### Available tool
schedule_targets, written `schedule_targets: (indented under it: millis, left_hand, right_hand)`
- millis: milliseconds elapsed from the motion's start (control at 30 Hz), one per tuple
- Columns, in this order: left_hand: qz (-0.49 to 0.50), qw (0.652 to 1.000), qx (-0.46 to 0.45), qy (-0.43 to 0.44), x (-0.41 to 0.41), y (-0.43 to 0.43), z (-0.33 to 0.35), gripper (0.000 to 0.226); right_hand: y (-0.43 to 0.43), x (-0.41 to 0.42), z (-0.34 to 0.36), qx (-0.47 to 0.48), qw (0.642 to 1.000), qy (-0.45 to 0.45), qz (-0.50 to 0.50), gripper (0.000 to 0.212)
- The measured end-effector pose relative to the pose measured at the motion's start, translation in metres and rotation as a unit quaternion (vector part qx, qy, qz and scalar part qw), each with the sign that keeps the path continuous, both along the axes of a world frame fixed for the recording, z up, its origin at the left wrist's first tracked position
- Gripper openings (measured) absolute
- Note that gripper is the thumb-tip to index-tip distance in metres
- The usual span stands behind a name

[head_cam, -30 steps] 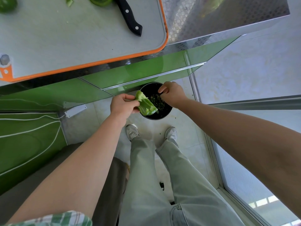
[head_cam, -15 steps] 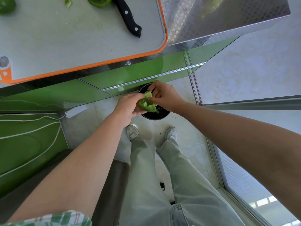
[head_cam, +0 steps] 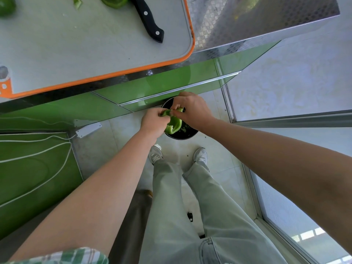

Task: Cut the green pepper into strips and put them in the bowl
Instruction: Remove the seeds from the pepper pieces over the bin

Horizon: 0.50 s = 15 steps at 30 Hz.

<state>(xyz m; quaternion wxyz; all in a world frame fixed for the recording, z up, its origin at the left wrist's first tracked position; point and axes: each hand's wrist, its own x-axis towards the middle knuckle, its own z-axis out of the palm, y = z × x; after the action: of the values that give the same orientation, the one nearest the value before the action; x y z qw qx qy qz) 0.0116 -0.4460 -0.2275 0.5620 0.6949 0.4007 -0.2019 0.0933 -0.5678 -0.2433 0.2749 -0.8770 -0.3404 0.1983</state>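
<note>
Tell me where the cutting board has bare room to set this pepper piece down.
The wide near part of the cutting board, between its orange edge and the knife, is bare. Its far side is crowded: a pepper half, a scrap and another pepper at left. The left hand and right hand hold the pepper piece.

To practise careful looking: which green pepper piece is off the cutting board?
The pepper piece gripped by left hand and right hand above the black container; the rest lie on the cutting board.
</note>
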Motion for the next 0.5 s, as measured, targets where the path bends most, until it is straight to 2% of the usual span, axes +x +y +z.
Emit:
schedule_targets:
  millis: [100,200,300,500]
  left_hand:
    - [-0.007,1.0,0.022,-0.002,0.0005,-0.0015,-0.0022,0.028]
    - [-0.018,0.999,0.035,-0.004,-0.0009,-0.0009,-0.004,0.03]
    - [-0.015,0.999,0.029,-0.007,-0.0025,0.0,-0.0056,0.033]
    - [-0.01,1.0,0.016,-0.012,-0.001,-0.0012,-0.0051,0.034]
  right_hand:
    - [0.0012,0.001,0.0013,0.006,0.999,0.031,-0.026,0.007]
    - [0.0011,0.0025,0.0027,0.015,0.988,0.135,-0.078,0.009]
    - [-0.0002,0.0039,0.0021,0.022,0.954,0.255,-0.159,0.012]
    - [-0.0016,0.0022,0.0042,0.049,0.869,0.4,-0.286,0.007]
